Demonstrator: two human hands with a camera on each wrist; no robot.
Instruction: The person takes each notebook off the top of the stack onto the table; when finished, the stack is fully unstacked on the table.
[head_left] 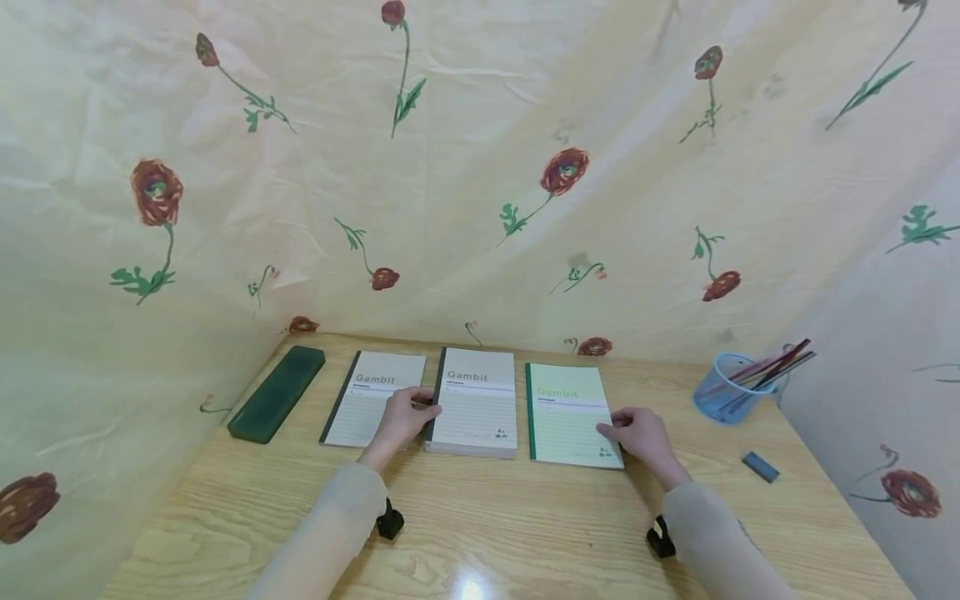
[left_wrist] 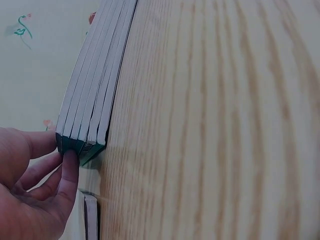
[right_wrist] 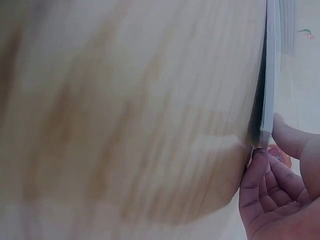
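Three places on the desk hold "Gambit" notebooks. My left hand is at the left, spine side of the middle notebook stack. In the left wrist view, its thumb lies at the top corner of the stack and its curled fingers press against the dark spines. A single-looking notebook with a dark spine lies left of it, partly behind that hand. My right hand pinches the right edge of a green-tinted notebook, thumb on the cover and fingers at its underside. In the right wrist view this notebook appears edge-on.
A dark green case lies at the far left. At the right stands a blue mesh cup with pens or pencils, and a small grey-blue block lies nearer. A floral cloth hangs behind the wooden desk.
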